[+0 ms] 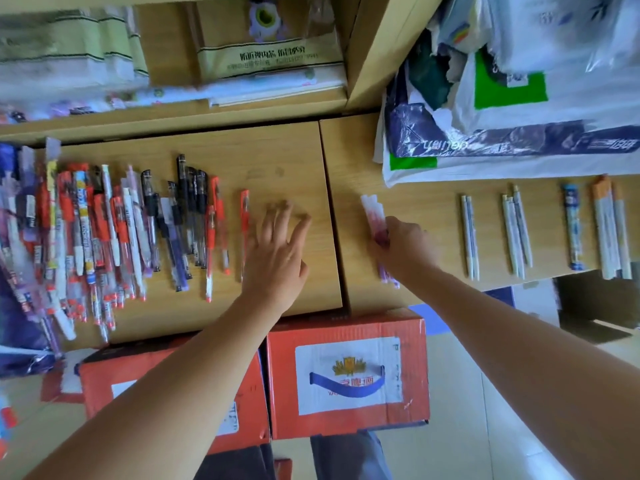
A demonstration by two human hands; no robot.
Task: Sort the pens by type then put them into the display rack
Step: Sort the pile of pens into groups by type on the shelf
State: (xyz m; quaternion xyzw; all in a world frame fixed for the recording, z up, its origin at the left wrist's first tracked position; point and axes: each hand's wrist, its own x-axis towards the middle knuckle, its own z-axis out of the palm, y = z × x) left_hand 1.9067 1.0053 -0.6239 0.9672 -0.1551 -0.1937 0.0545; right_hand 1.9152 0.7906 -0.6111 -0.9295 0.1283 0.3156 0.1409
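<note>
A large heap of mixed pens [86, 237] covers the left of the wooden table [294, 157]: red, black, blue and white ones. One red pen [244, 230] lies alone at the heap's right edge. My left hand [277, 244] hovers flat with spread fingers just right of that pen. My right hand [398, 247] grips a small bundle of pink-and-white pens [374, 216] near the table's middle. Farther right lie sorted groups: two white pens [470, 237], three white pens [516, 233], a blue patterned pen [573, 230] and orange-capped pens [611, 230].
Plastic bags and packages [502, 98] are piled at the back right. Shelves with packaged goods [266, 53] stand behind the table. Two red cardboard boxes [346, 372] sit on the floor against the table's front edge.
</note>
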